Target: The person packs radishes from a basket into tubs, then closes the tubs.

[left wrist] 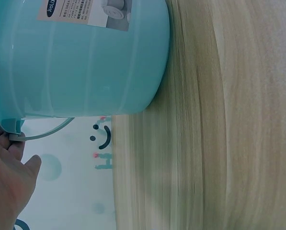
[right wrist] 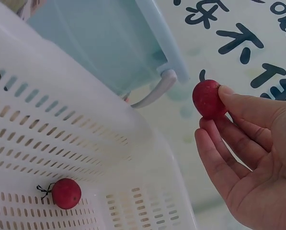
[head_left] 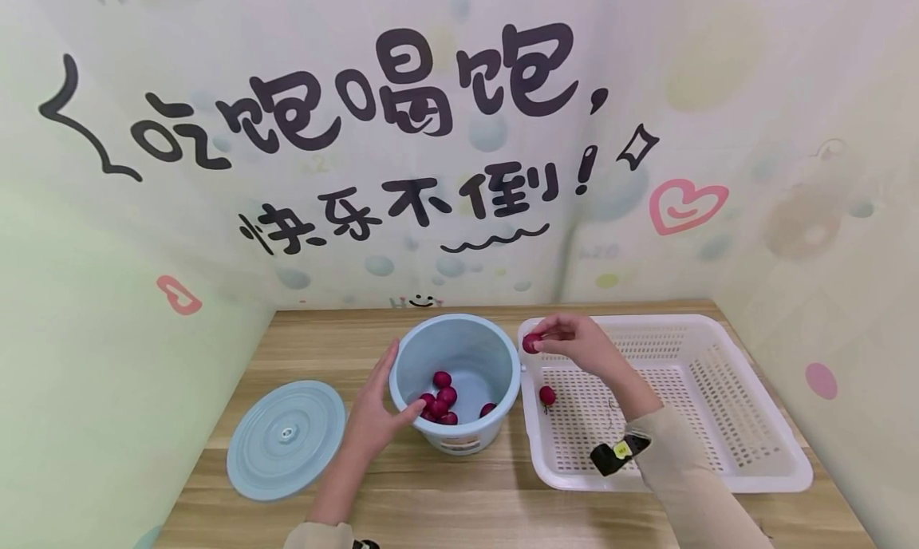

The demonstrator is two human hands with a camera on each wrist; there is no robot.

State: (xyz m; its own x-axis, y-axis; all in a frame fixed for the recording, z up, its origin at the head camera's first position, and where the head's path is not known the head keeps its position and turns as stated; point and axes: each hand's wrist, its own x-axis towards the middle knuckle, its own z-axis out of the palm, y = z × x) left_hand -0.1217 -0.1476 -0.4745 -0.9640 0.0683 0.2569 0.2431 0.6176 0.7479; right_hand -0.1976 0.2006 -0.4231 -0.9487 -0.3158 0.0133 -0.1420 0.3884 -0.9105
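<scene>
My right hand [head_left: 585, 345] pinches a small red radish [right wrist: 209, 99] between thumb and fingertips, over the left back corner of a white plastic basket [head_left: 761, 469]. Another radish [head_left: 548, 395], thin dark stem attached, lies inside that basket. With thumb at the front rim and fingers along the left side, my left hand [head_left: 373, 421] holds a light blue bucket [head_left: 459, 325]. The left wrist view shows its fingers beside the bucket's handle joint. Several radishes [head_left: 439, 405] rest on the bucket's bottom, most gathered toward the left.
A round light blue lid [head_left: 287, 445] with a small knob lies on the wooden table [head_left: 445, 517], left of the bucket. Close behind the table stands a wall [head_left: 459, 270] with black lettering. The basket's left rim stands right next to the bucket.
</scene>
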